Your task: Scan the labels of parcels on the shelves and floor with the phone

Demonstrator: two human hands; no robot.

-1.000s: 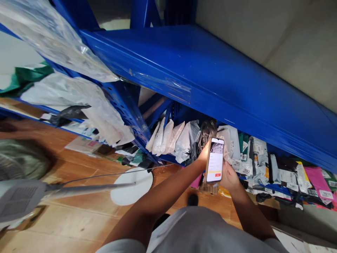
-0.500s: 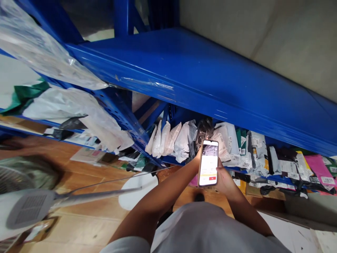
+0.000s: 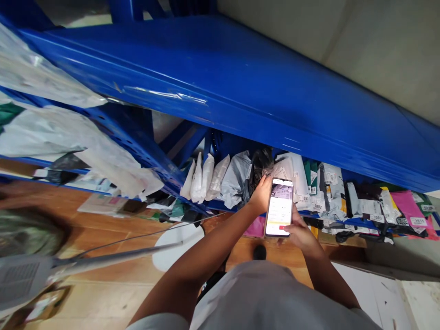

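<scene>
My right hand (image 3: 301, 233) grips a smartphone (image 3: 279, 211) held upright in front of a row of parcels, its thumb over the red button low on the lit screen. A camera picture of a label fills the screen's upper part. Left of the phone, my left hand (image 3: 261, 195) has its fingers closed at the edge of a pinkish-white parcel (image 3: 282, 168), beside a black plastic parcel (image 3: 260, 166); the phone hides part of that hand. White padded mailers (image 3: 207, 176) stand to the left, and numbered parcels (image 3: 333, 192) to the right.
A blue shelf beam (image 3: 213, 78) crosses above the row. Bagged parcels (image 3: 82, 142) hang over the left shelf edge. A fan (image 3: 24, 279) with a round white base (image 3: 175, 247) and a cable stands at left. A white box (image 3: 364, 293) is at lower right.
My left hand has come out farther left of the phone, towards the parcels. My right thumb has moved down to the red button. The view has shifted slightly.
</scene>
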